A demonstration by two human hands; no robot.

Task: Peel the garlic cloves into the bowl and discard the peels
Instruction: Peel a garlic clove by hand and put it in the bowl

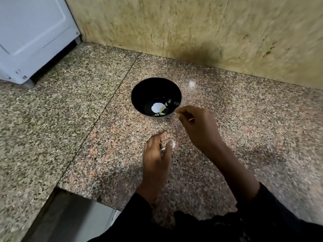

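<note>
A black bowl stands on the speckled granite counter; pale garlic pieces and a bright glare lie at its bottom. My right hand hovers at the bowl's near right rim, its curled fingertips pinching a small pale garlic piece. My left hand is nearer to me, just above the counter. Its thumb and fingers pinch a whitish garlic clove, which is partly hidden by the fingers. I cannot tell whether that clove still has its skin.
A white appliance stands at the back left. A yellowish stone wall closes the back. The counter's front edge steps down at the lower left. A small white spot shows on the counter to the right of the bowl.
</note>
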